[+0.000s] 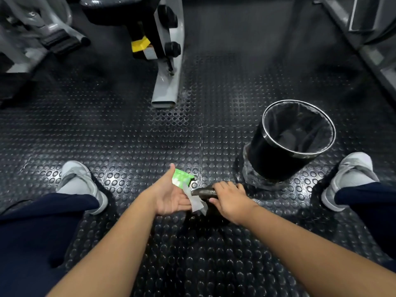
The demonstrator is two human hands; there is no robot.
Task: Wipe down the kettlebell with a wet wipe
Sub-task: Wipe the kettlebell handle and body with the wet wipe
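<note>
studded rubber flooring (128,136) is bearing one kettlebell (212,212); right hand (230,200) is gripping its handle (202,191), left hand (171,198), open-palmed, is cradling one wet wipe (198,205).

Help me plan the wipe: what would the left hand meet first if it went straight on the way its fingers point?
The wipe at the left hand fingertips, touching or nearly so; just beyond, the kettlebell that the right hand grips. Depth is unclear.
</note>
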